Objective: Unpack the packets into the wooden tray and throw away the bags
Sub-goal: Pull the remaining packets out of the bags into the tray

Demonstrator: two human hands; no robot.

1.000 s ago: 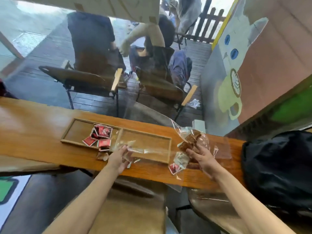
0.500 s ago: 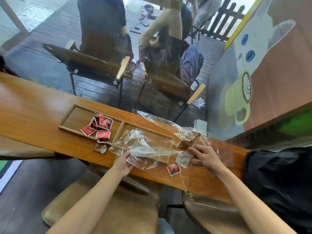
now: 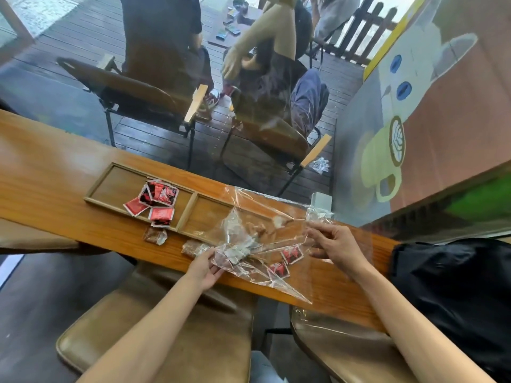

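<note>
On wooden counter (image 3: pixel 55 189) | left hand (image 3: pixel 206 268) pinches crinkled clear bag (image 3: pixel 249 239) | right hand (image 3: pixel 336 246) fingers spread, loose | square red packets (image 3: pixel 161 201) in tray (image 3: pixel 110 172)

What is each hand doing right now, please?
Left hand: pinches the clear plastic bag.
Right hand: fingers curled at the bag's edge; grip cannot be told.

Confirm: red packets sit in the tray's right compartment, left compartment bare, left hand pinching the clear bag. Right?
Compartments are swapped. The head view shows the red packets in the left compartment of the wooden tray; no red packets lie in the right one, which the clear bag partly covers. The left hand does pinch the bag.
</note>
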